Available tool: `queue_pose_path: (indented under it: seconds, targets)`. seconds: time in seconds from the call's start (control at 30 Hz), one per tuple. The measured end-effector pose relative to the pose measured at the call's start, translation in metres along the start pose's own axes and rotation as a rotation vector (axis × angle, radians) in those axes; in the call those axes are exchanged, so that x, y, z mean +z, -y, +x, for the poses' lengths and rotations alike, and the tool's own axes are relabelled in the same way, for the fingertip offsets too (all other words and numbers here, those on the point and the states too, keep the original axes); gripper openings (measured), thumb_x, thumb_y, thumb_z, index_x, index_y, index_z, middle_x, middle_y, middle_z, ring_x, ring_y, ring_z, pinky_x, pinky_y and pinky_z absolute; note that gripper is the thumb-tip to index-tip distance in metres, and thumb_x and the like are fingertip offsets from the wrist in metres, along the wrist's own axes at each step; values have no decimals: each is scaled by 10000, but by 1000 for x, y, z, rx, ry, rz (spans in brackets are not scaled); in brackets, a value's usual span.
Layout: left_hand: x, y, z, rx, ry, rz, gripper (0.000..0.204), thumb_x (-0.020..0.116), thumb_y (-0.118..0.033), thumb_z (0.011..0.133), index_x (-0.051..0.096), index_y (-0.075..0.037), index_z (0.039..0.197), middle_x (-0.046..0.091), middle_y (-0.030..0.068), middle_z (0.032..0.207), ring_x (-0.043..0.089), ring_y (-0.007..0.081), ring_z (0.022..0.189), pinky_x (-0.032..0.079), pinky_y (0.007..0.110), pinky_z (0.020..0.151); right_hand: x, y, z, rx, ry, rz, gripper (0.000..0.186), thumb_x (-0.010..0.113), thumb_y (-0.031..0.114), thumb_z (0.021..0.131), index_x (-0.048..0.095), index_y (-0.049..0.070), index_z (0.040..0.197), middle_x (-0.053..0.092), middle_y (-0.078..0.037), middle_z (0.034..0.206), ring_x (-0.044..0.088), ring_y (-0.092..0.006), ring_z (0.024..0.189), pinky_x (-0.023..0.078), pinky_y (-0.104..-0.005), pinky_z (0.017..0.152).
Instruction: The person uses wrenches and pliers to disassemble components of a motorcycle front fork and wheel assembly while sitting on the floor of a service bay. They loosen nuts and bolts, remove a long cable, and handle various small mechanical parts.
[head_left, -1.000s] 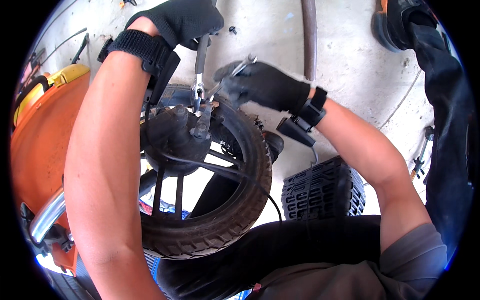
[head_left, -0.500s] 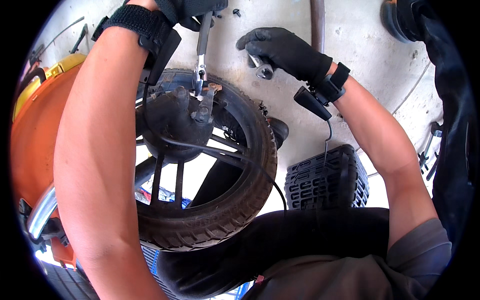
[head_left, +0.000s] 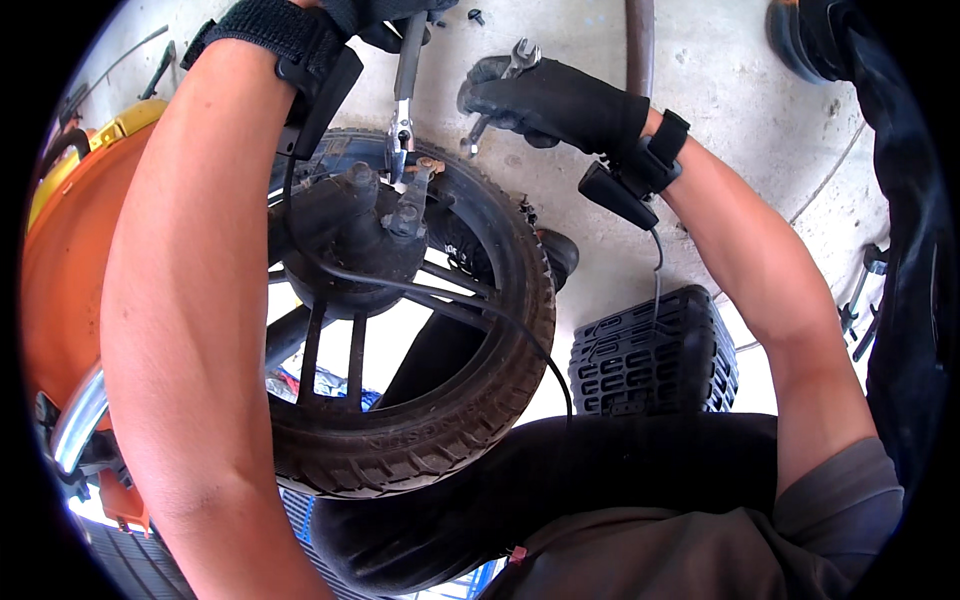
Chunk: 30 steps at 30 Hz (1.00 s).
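Note:
At the top edge my left hand [head_left: 365, 18], in a black glove and partly cut off, is closed round the grey handle of metal pliers [head_left: 403, 110]. Their jaws point down at the hub [head_left: 355, 240] of a black spoked motorcycle wheel [head_left: 515, 350], beside a small lever arm [head_left: 408, 208] with a rusty end. Whether the jaws grip anything there is unclear. My right hand [head_left: 565, 103], also gloved in black, holds a wrench [head_left: 522, 56] above the floor, right of the pliers. An open-ended jaw sticks up past the fingers; the other end shows below them.
An orange body panel [head_left: 75, 270] with a yellow part stands at the left. A black slotted crate-like block [head_left: 650, 355] sits right of the tyre. A small bolt [head_left: 476, 16] and a brown pipe [head_left: 640, 50] lie on the floor. A person's dark-clothed leg [head_left: 905, 200] is at the right.
The wrench has turned in my right hand: its open-ended jaw now points up, where before a rounded end hung below. That hand shifted slightly left. The pliers stay nearly still.

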<state>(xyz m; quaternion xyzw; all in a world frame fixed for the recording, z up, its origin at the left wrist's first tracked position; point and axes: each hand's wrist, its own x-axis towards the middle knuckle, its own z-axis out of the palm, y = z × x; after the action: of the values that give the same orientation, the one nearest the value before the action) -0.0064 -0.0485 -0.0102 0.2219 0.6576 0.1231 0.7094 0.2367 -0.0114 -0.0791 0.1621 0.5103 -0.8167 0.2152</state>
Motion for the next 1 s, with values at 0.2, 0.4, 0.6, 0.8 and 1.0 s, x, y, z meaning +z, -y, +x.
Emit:
queue_pose_path:
  seconds: [0.2,0.4,0.6,0.8,1.0]
  targets:
    - [-2,2,2,61,16,108,157,580,-119,880,629,-31,761,582,42,675,574,136,602,491,300,530,-12,-2,6,-94,88,-28,315,492,294,998,664,33,1038,604,-34,783,547,-103,618,479,-246,549]
    - [-7,8,9,126,111,178,119,586,-79,863,634,-23,770,595,65,683,582,144,608,499,311,540,4,-5,7,-13,-6,235,324,514,316,993,645,27,925,521,1,663,425,-47,518,378,-210,463]
    - [-10,7,11,266,128,516,104,600,-64,836,637,-12,753,602,78,668,587,145,603,496,311,538,6,-11,21,35,-22,219,336,536,342,980,646,26,955,573,-19,718,458,-44,530,399,-199,471]
    - [-9,4,13,245,123,581,118,591,-68,833,641,-5,747,596,91,641,586,142,591,489,318,531,5,-8,32,72,25,212,357,548,355,974,669,23,924,590,-26,728,479,-43,534,383,-195,457]
    - [-6,2,11,39,44,312,101,598,-69,834,646,-4,775,613,91,667,594,156,602,496,333,538,2,-4,39,83,110,109,405,558,385,973,697,10,909,580,-1,637,451,-38,485,327,-197,416]
